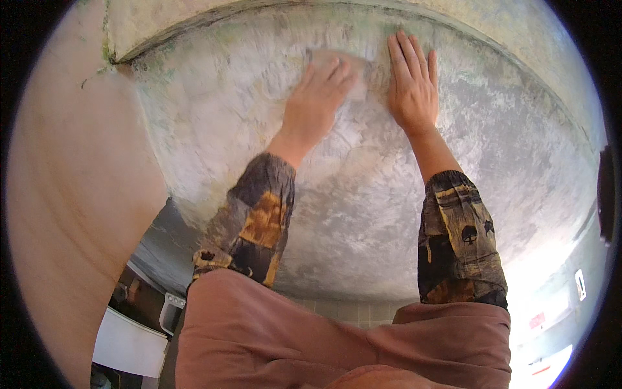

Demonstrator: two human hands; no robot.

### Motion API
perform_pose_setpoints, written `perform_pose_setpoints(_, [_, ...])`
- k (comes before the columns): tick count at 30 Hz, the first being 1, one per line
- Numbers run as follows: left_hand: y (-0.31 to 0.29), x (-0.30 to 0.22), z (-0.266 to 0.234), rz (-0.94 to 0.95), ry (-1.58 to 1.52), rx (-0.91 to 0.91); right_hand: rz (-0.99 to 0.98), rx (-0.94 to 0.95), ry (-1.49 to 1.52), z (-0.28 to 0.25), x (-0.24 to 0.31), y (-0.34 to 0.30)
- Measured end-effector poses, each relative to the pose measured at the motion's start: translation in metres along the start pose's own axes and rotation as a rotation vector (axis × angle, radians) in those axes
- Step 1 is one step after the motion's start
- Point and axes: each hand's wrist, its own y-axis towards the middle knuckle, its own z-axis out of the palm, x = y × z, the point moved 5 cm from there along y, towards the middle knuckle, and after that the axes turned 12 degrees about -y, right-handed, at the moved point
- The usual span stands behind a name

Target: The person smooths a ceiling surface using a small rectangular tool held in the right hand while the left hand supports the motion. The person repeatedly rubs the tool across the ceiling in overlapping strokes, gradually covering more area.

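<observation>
My left hand (pixel 319 97) is pressed over a pale, squarish sheet of sandpaper (pixel 358 83) against a mottled grey-white plaster surface (pixel 369 201). Both the hand and the sheet are smeared by motion, and part of the sheet is hidden under the fingers. To its right, my right hand (pixel 414 84) lies flat on the same surface, its fingers stretched toward the far curved edge and holding nothing. Patterned dark-and-gold sleeves cover both forearms. Scuffs, whitish swirls and greenish stains mark the plaster around the hands.
A raised plaster ledge (pixel 194 24) curves along the far edge. On the left rises a smooth beige wall (pixel 78 168). Low at the left are a white panel (pixel 129 343) and a small pale fixture (pixel 172 312). Bright light and a small wall-mounted item (pixel 580 284) appear at the right.
</observation>
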Motion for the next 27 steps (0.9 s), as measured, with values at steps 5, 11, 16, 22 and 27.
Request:
perform_pose_setpoints(5, [0.034,0.022,0.004,-0.045,0.002,-0.119,-0.006,-0.009,-0.012,0.002,-0.001,-0.001])
perform_pose_setpoints(11, [-0.015,-0.015,0.005,-0.150,0.079,0.170,-0.009,-0.008,-0.036,0.002,-0.001,0.000])
perform_pose_setpoints(16, [-0.016,-0.007,-0.004,-0.053,0.047,0.110,-0.002,-0.017,-0.034,0.002,-0.001,-0.001])
perform_pose_setpoints(22, [0.022,0.030,-0.002,-0.049,0.028,-0.135,-0.002,-0.033,0.025,0.001,0.000,0.000])
perform_pose_setpoints(27, [-0.040,-0.005,-0.004,-0.157,0.046,0.146,-0.012,-0.021,0.023,-0.003,0.000,-0.001])
